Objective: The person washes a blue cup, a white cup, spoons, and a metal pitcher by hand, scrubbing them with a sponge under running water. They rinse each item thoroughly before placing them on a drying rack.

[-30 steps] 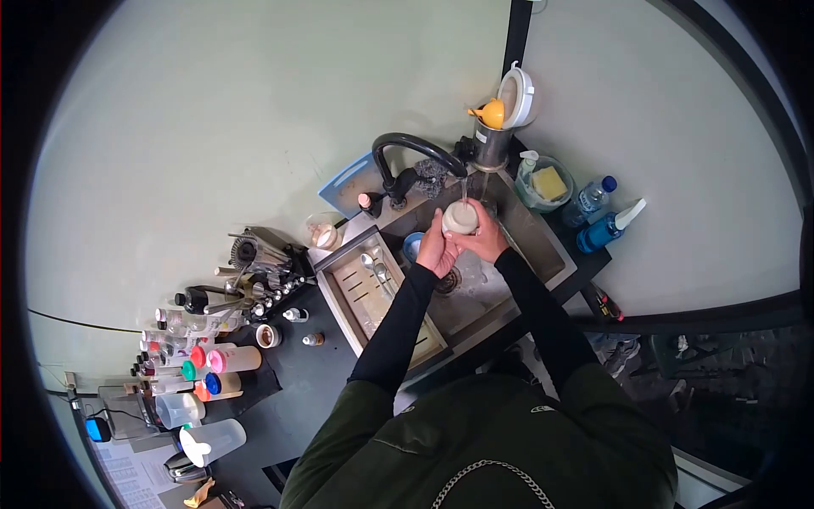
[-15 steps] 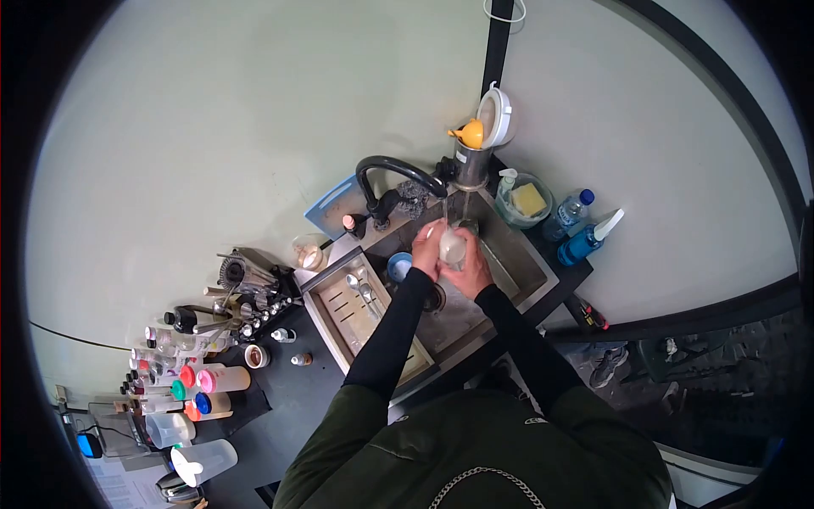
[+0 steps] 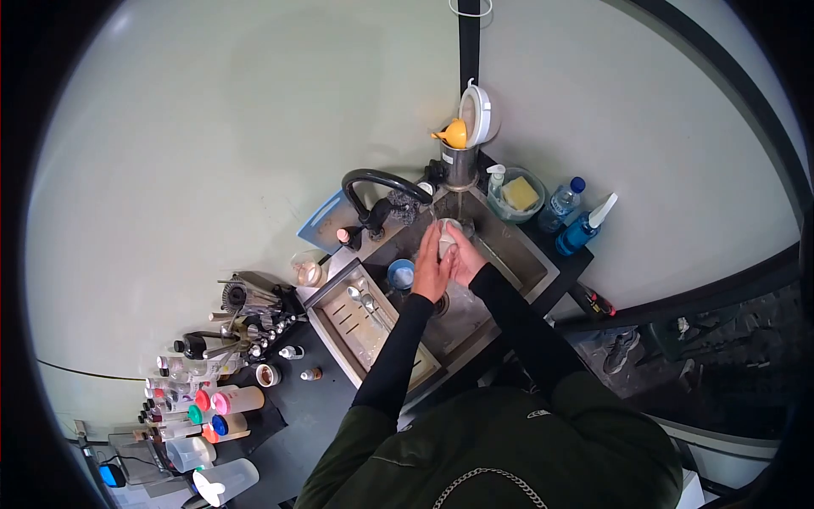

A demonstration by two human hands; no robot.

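Observation:
My left hand [image 3: 431, 265] and my right hand [image 3: 463, 258] are closed round a small whitish, rounded vessel [image 3: 448, 231], perhaps a glass or cup. Most of it is hidden by my fingers. Both hands are over the metal sink [image 3: 530, 254], just below the outlet of the black curved tap [image 3: 370, 176]. A thin stream of water comes down from the tap at the fingertips. To the left of my left hand, a small blue container [image 3: 401, 274] with something white inside sits in the sink.
A slotted draining tray [image 3: 341, 321] with spoons [image 3: 366, 300] covers the sink's left side. Beyond the right rim stand a tub with a yellow sponge [image 3: 520, 194], a water bottle [image 3: 560, 205] and a blue spray bottle [image 3: 580, 233]. Several squeeze bottles [image 3: 237, 399] line the left counter.
My hands have closed further round the whitish vessel, covering more of it, with the left palm now over its side. The whole view has shifted slightly.

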